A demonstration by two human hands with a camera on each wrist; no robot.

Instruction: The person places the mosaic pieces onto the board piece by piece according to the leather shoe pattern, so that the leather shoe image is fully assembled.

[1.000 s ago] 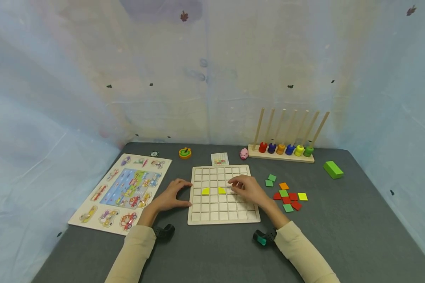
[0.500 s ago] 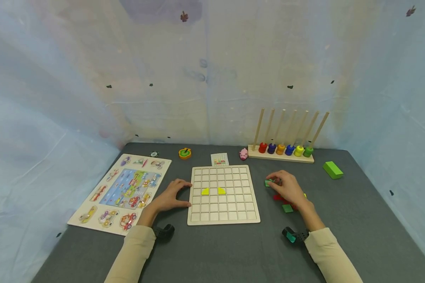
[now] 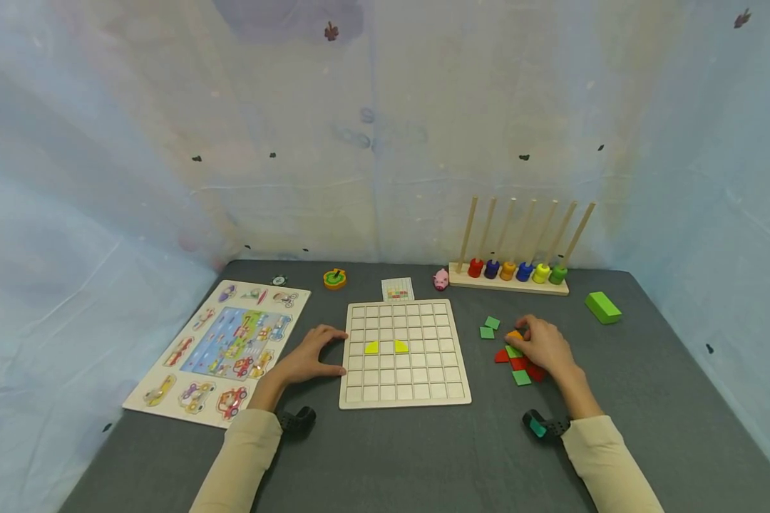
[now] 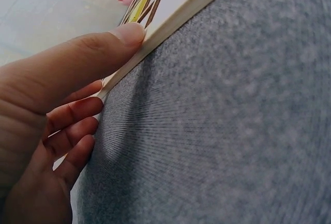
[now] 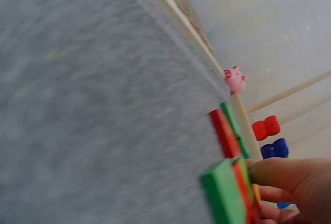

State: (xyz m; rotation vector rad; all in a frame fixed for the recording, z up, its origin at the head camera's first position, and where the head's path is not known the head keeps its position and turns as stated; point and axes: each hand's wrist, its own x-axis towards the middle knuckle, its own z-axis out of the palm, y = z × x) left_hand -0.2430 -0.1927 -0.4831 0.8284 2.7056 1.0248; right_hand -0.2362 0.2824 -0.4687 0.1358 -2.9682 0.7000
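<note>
A pale wooden grid board [image 3: 406,393] lies mid-table with two yellow tiles [image 3: 401,346] in its cells. My left hand [image 3: 309,354] rests at the board's left edge, thumb and fingers spread apart; in the left wrist view the thumb [image 4: 111,45] touches the board's rim [image 4: 178,19]. To the right, my right hand [image 3: 545,347] is over a group of loose tiles. Its thumb and fingertips are around an orange tile [image 3: 516,335]; whether they pinch it cannot be seen. Red tiles [image 3: 501,356] and green tiles [image 3: 521,377] lie under and beside it.
Left of the board lies a vehicle picture puzzle [image 3: 192,356]. Behind are a small pattern card [image 3: 398,288], a pink pig [image 3: 440,278], an orange-green toy [image 3: 335,278] and a peg stand with colored beads [image 3: 509,279]. A green block [image 3: 603,308] sits far right.
My right hand has left the board, passed over the two separate green tiles and moved right to the orange tile. My left hand stays at the board's edge.
</note>
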